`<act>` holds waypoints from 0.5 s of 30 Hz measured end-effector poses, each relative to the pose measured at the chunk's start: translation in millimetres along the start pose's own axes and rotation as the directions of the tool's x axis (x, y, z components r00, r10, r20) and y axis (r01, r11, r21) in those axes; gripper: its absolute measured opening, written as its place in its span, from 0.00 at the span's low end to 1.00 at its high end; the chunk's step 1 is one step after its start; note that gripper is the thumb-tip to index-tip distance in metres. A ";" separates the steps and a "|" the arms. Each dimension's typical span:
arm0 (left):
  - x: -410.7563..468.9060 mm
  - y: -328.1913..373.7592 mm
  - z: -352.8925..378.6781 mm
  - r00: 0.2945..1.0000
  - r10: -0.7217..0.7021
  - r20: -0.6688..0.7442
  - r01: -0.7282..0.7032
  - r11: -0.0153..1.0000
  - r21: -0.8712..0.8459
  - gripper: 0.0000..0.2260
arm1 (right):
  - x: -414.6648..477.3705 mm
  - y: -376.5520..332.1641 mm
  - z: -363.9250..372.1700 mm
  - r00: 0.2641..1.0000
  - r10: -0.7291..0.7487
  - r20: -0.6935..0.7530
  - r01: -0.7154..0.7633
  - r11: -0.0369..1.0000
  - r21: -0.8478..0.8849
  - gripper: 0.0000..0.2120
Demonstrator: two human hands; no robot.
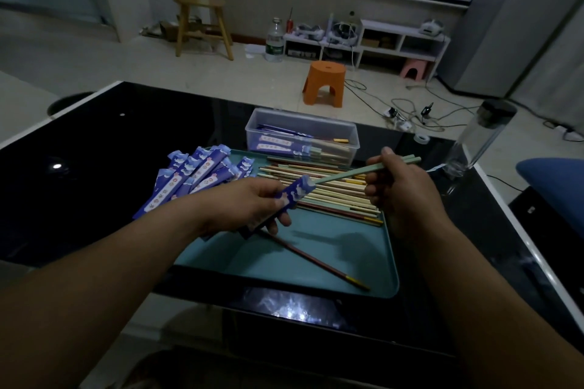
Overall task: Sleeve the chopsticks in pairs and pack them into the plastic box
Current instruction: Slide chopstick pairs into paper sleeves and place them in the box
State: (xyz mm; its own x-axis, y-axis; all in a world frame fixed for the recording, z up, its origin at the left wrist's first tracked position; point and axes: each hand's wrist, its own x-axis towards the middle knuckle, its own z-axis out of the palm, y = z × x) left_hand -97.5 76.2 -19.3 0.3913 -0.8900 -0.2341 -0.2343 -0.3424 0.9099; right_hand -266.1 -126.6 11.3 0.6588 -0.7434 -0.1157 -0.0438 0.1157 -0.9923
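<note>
Green chopsticks (354, 174) have their tips in a blue sleeve (294, 192) above the tray (284, 265). The right hand (398, 189) pinches their far ends and the left hand (252, 204) grips the sleeve. Loose chopsticks (331, 199) lie beneath, spare sleeves (196, 177) to the left, and the box (301, 126) beyond the tray. One brown chopstick (316, 259) crosses the tray's near half. The sleeve print is too small to read.

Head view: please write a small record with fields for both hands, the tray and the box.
left hand: grips a blue sleeve
right hand: holds green chopsticks, tips at the sleeve's mouth
tray: loose chopsticks in a pile; one brown chopstick apart, nearer the person
spare sleeves: heap at the tray's left edge
plastic box: behind the tray, no lid on, sleeved pairs inside
</note>
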 end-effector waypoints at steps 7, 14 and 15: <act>3.1 -8.1 -1.6 0.980 0.126 -0.155 -0.042 0.889 0.455 0.12 | 0.0 -1.4 -3.3 0.999 -0.050 -0.006 0.050 0.998 0.029 0.17; 0.2 -2.0 0.2 0.972 0.211 -0.105 -0.156 0.911 0.381 0.11 | -2.6 -5.6 -4.9 0.989 -0.112 0.101 0.107 0.993 0.051 0.16; 0.1 -1.6 0.4 0.974 0.206 -0.090 -0.161 0.919 0.359 0.11 | -2.6 -5.4 -4.8 0.987 -0.116 0.107 0.113 0.993 0.037 0.16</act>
State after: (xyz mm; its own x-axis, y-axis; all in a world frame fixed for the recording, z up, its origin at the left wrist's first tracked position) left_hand -97.4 76.6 -21.0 0.4127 -0.9108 -0.0099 -0.5979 -0.2791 0.7514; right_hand -271.2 -128.5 16.8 0.7363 -0.6766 0.0058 0.0588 0.0555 -0.9967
